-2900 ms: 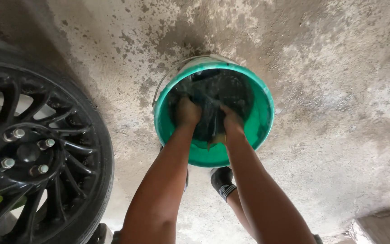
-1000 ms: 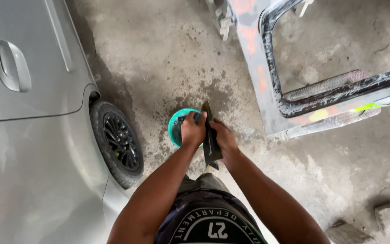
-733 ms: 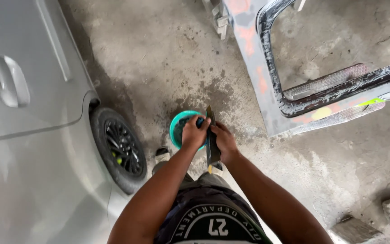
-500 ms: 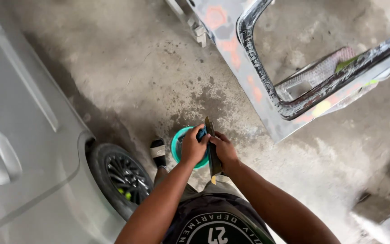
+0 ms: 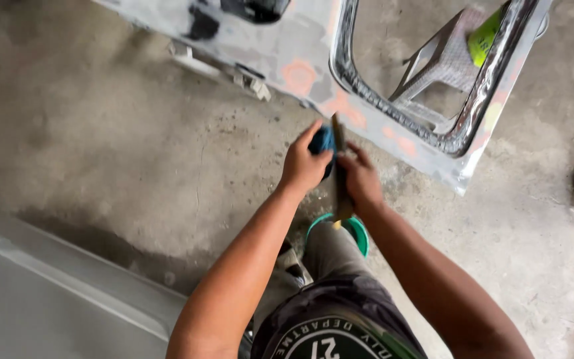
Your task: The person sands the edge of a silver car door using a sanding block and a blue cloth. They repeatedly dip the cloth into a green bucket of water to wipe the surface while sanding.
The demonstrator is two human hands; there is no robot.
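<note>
Since half a second ago, my view swings off the wheel; my left hand (image 5: 303, 166) grips blue pad (image 5: 323, 141), right hand (image 5: 360, 179) clamps sanding strip (image 5: 340, 169), wrapping it; next needs even tension.

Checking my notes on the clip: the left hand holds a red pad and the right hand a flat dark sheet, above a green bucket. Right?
Not quite: the head view shows the pad in the left hand is blue, not red. The right hand does hold a flat dark sheet, above the green bucket.
</note>
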